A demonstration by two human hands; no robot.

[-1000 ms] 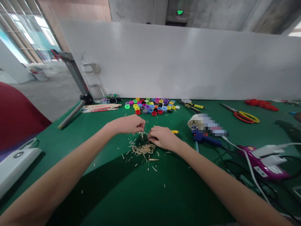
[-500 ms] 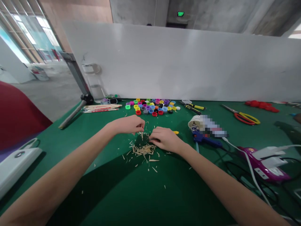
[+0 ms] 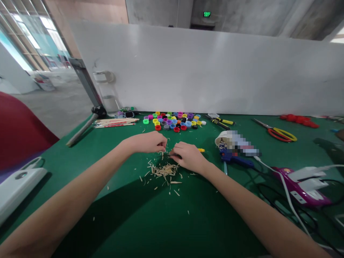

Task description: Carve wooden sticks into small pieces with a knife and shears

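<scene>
My left hand [image 3: 153, 142] is closed in a pinch on a short wooden stick [image 3: 162, 154], whose light end pokes out below the fingers. Close by on the right, my right hand [image 3: 189, 157] is wrapped round a craft knife [image 3: 201, 150]. The knife's yellow end shows behind the hand, and a thin dark blade reaches toward the stick; the rest is covered by my fingers. Under both hands a heap of wood shavings [image 3: 165, 170] lies on the green table [image 3: 161, 229], with loose slivers scattered around it.
Colourful bottle caps [image 3: 174, 122] spread beyond my hands. Wooden sticks [image 3: 115, 122] and a hammer [image 3: 83, 129] lie left. On the right are pliers [image 3: 220, 123], scissors [image 3: 279, 133], a white cup [image 3: 222, 137], a blue glue gun [image 3: 239, 161] and a purple power strip [image 3: 303, 193] with cables.
My right hand has lifted slightly away from the shavings, and the blade now sits higher near the stick. My left hand has shifted a little to the right, still pinching the stick.
</scene>
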